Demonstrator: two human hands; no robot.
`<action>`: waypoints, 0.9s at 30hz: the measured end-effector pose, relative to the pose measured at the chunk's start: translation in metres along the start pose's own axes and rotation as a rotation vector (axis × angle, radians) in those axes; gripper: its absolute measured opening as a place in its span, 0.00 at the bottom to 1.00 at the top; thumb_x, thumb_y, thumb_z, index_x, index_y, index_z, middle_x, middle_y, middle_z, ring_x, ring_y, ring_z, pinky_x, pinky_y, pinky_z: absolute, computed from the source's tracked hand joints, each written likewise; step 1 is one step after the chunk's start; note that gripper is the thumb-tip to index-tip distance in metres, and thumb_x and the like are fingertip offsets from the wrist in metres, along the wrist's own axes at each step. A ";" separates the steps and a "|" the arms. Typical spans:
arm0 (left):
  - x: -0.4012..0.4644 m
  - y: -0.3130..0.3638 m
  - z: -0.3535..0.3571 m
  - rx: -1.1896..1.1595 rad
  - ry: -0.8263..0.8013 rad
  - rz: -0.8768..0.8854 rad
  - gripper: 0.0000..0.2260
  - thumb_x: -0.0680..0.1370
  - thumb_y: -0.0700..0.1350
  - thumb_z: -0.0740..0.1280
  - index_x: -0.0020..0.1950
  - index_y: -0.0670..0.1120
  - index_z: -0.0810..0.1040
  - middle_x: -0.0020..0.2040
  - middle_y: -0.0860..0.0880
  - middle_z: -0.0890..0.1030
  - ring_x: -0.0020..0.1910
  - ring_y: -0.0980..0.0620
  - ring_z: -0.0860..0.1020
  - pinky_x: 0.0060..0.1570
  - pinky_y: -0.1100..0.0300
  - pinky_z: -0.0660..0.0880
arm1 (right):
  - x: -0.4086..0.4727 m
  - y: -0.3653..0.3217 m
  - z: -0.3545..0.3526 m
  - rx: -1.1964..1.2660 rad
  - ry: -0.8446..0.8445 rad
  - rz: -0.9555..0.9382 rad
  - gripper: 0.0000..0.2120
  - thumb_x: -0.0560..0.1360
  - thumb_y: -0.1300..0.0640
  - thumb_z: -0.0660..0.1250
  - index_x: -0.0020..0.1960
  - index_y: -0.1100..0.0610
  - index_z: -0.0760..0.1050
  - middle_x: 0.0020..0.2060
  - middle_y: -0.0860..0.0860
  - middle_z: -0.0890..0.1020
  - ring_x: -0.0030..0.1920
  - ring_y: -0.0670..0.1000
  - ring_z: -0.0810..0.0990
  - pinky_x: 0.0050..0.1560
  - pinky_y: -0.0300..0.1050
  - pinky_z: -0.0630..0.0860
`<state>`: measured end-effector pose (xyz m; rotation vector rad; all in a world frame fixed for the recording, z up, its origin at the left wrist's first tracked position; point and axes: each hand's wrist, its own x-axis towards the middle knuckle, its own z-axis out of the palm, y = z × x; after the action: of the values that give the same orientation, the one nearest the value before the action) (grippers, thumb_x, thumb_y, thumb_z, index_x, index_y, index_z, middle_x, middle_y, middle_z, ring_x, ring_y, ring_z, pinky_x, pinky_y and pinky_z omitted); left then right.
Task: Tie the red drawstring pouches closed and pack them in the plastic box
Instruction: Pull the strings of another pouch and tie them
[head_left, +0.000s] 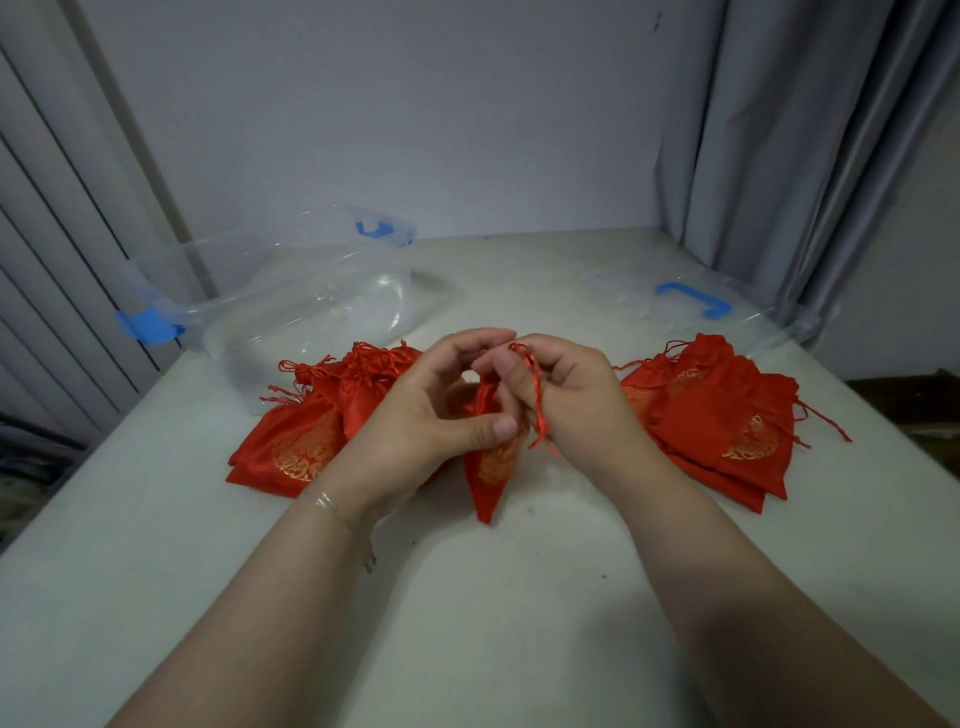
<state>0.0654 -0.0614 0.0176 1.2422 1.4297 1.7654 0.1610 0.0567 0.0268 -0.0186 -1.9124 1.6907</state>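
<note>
A red drawstring pouch (491, 467) with gold print hangs between my hands above the table's middle. My left hand (426, 410) grips its gathered neck, thumb pressed across the fabric. My right hand (566, 400) pinches the pouch's red cord (537, 400), which runs over my fingers and dangles down. One pile of red pouches (301, 431) with bunched necks lies to the left, and another pile of pouches (727, 426) lies to the right. The clear plastic box (291, 306) with blue clips stands open at the back left.
The box's clear lid (691, 301) with a blue handle lies flat at the back right. Grey curtains (810, 156) hang on the right behind the white table (467, 597). The table's left edge drops off near the box. A wall closes the back.
</note>
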 end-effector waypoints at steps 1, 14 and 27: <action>0.001 -0.001 0.001 -0.020 0.042 -0.019 0.25 0.64 0.37 0.76 0.58 0.51 0.78 0.56 0.51 0.80 0.53 0.50 0.77 0.55 0.54 0.76 | -0.001 -0.003 0.000 0.030 0.004 0.021 0.07 0.78 0.64 0.60 0.46 0.64 0.77 0.21 0.44 0.76 0.24 0.39 0.73 0.30 0.28 0.69; 0.005 -0.032 0.012 0.728 0.238 0.071 0.19 0.71 0.37 0.71 0.55 0.57 0.72 0.53 0.53 0.75 0.55 0.57 0.69 0.54 0.74 0.63 | 0.000 0.014 0.000 0.127 -0.069 0.500 0.11 0.80 0.55 0.59 0.46 0.58 0.78 0.22 0.47 0.64 0.19 0.42 0.57 0.20 0.32 0.52; 0.004 -0.025 0.002 1.073 0.066 0.016 0.12 0.70 0.49 0.74 0.48 0.59 0.75 0.38 0.62 0.76 0.44 0.58 0.69 0.53 0.54 0.68 | 0.005 0.009 -0.008 0.202 0.175 0.459 0.14 0.82 0.55 0.55 0.42 0.59 0.74 0.19 0.46 0.64 0.18 0.42 0.55 0.20 0.30 0.52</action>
<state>0.0617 -0.0501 -0.0049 1.6557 2.5409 0.9839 0.1573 0.0680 0.0211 -0.5457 -1.6839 2.0928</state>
